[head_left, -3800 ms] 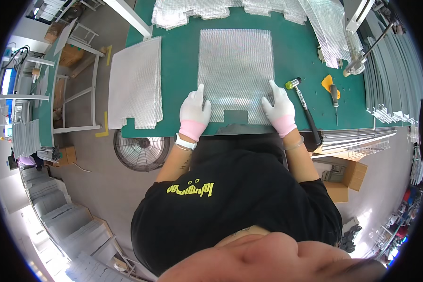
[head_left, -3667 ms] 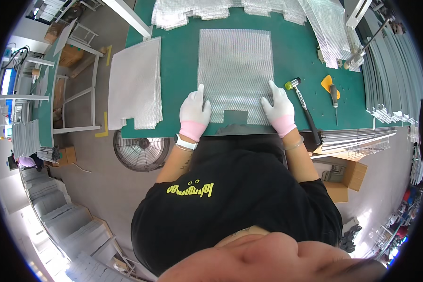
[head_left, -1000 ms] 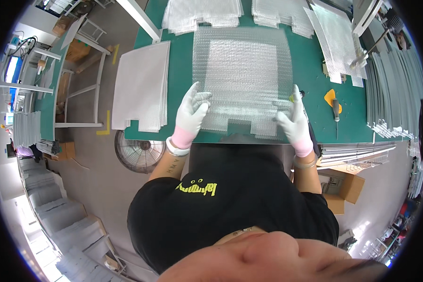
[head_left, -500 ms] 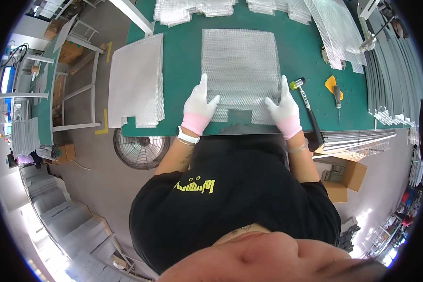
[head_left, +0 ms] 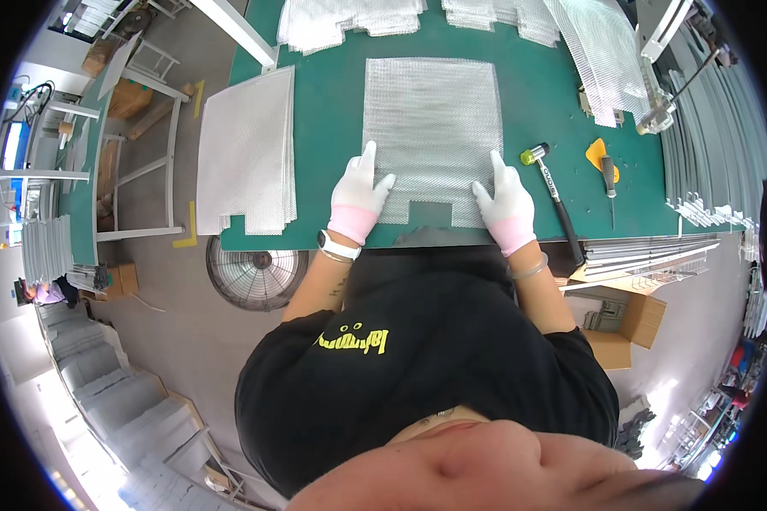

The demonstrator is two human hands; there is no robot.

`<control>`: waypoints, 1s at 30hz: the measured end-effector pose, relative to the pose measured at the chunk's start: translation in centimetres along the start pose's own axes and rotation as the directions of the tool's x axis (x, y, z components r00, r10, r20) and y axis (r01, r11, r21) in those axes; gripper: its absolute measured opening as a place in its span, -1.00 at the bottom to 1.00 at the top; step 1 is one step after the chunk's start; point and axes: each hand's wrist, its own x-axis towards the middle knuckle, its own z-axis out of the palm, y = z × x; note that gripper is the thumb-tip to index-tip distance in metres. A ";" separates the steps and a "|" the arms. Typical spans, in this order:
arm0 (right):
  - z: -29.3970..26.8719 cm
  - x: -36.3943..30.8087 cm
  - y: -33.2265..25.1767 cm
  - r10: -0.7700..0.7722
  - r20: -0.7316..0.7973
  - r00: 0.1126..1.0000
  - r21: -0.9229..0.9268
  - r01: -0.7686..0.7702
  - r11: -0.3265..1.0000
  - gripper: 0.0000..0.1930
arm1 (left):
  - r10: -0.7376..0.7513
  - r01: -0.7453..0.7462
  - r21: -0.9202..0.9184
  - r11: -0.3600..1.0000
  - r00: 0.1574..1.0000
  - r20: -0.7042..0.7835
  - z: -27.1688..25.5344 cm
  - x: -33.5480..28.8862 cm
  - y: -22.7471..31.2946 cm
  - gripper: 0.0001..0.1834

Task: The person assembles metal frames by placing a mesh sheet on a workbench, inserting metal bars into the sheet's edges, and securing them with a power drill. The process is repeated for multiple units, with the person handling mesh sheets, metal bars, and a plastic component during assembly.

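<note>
Left hand and right hand, thumbs wide, touch the mesh sheet; it looks already straight between them.

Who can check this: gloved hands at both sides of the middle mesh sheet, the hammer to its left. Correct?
No: the head view shows the hammer right of the middle mesh sheet; the left hand and right hand are at its sides.

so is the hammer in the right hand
No, the hammer lies on the table, apart from the right hand, which is at the mesh sheet.
</note>
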 end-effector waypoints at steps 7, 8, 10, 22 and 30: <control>0.0 0.4 0.2 0.000 0.022 1.000 -0.058 0.001 0.998 -0.36 | 0.073 -0.072 0.021 0.997 0.994 -0.086 1.0 -0.1 -1.1 -0.22; 0.0 0.5 0.2 0.001 0.028 1.000 -0.075 0.001 0.997 -0.35 | 0.083 -0.081 0.019 0.997 0.992 -0.094 1.1 0.0 -1.3 -0.22; -0.5 0.7 -0.3 0.022 0.077 0.997 -0.127 -0.012 0.992 -0.36 | 0.054 -0.053 0.016 0.998 0.995 -0.079 0.9 0.1 -1.1 -0.22; -5.2 12.5 -3.4 -0.290 0.027 0.957 -0.125 0.291 0.948 -0.55 | 0.297 -0.306 0.240 0.921 0.952 0.074 -0.4 1.7 -2.4 -0.35; 0.8 30.3 -10.2 -0.467 0.174 0.867 -0.557 0.478 0.679 -0.59 | 0.310 -0.304 0.063 0.951 0.929 -0.200 -2.2 1.4 -0.5 -0.36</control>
